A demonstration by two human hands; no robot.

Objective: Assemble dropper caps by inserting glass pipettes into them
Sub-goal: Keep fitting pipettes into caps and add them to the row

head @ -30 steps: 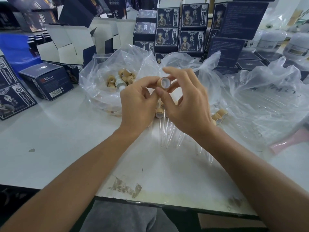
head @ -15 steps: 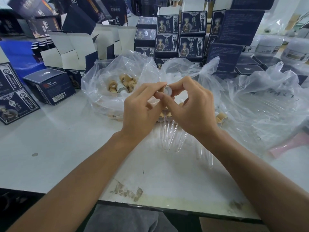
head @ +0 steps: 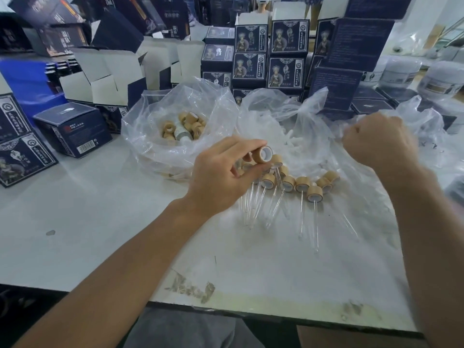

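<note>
Right hand (head: 376, 144) has moved away, fingers curled; left hand (head: 221, 172) pinches cap (head: 263, 154).

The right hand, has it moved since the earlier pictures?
Yes. The right hand left the cap and went right, over the clear bag.

Setting: small packaging workshop. White table (head: 100, 222), worn at its front edge, crowded with stacked dark printed product boxes (head: 286, 36), open unfilled cartons (head: 105, 79), white jars (head: 401, 71), and clear plastic bags (head: 155, 136) of loose wood-toned caps (head: 185, 126).
</note>
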